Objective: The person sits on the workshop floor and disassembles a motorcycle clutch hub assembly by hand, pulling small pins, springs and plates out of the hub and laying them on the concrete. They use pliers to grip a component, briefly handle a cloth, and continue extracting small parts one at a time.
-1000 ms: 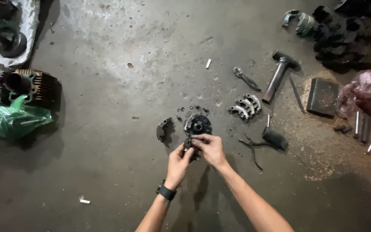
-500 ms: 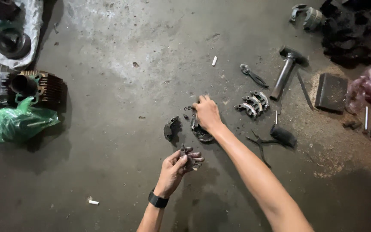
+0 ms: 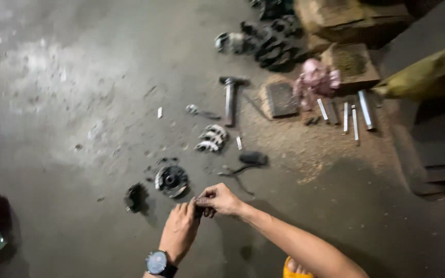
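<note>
My left hand (image 3: pixel 180 230), with a dark round-faced wristwatch (image 3: pixel 157 262) on its wrist, and my right hand (image 3: pixel 221 199) are now together again over the grey concrete floor (image 3: pixel 68 103), fingertips meeting on a small dark greasy metal part (image 3: pixel 199 209). Both hands are closed in a pinch on it. Half a second ago they were apart: the right was stretched out onto the round dark metal gear-like disc (image 3: pixel 171 180) on the floor while the left alone held the small part lower down. The right hand has since come back off the disc. The view has also swung, so the green bag and engine pieces once at the left have mostly slid out of sight.

The small part is held just above the floor, near and below the disc. It is mostly hidden by my fingers; its long axis seems to run roughly left to right between the two hands, but I cannot tell which end leads.

Left of the disc lies a dark lumpy metal piece (image 3: pixel 135 197). To the right are black-handled pliers (image 3: pixel 243 163) and, above, a ribbed silvery cluster of metal parts (image 3: pixel 211 139). Farther up, a steel hammer (image 3: pixel 230 98) lies with its handle pointing toward me, beside a flat grey block (image 3: pixel 281 100) on sawdust, and several bright metal rods (image 3: pixel 355 119).
</note>
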